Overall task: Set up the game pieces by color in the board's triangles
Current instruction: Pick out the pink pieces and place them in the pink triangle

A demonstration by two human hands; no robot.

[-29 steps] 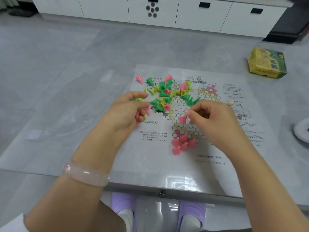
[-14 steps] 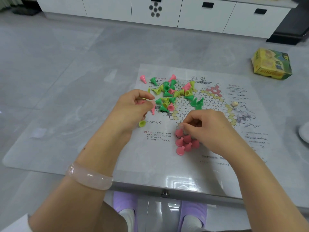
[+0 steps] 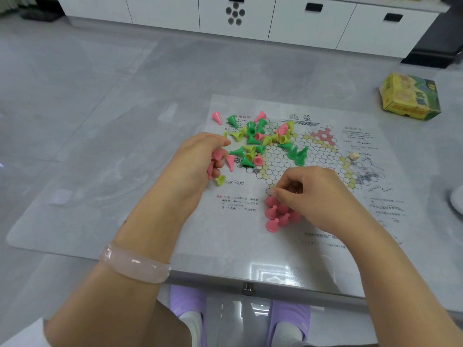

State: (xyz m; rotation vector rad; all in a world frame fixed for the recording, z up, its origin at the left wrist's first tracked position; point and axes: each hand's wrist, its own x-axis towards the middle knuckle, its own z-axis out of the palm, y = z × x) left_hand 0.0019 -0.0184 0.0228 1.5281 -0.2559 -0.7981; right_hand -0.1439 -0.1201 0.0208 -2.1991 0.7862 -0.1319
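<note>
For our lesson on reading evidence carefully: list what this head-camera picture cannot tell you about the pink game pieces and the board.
- Head view: the right hand covers part of the nearest triangle, so the upright pink cone pieces cannot be counted.
- The left hand's curled fingers hide how many pink pieces its grip holds.
- The paper board's printed text is too small to read.

— What's beyond the desk (image 3: pixel 275 269)?
— Grey tiled floor (image 3: pixel 87 78), glossy. At twelve o'clock, white cabinets (image 3: pixel 313 23) with black recessed handles.
— Light?
— Soft; it glints on the desk's near edge at six o'clock.
</note>
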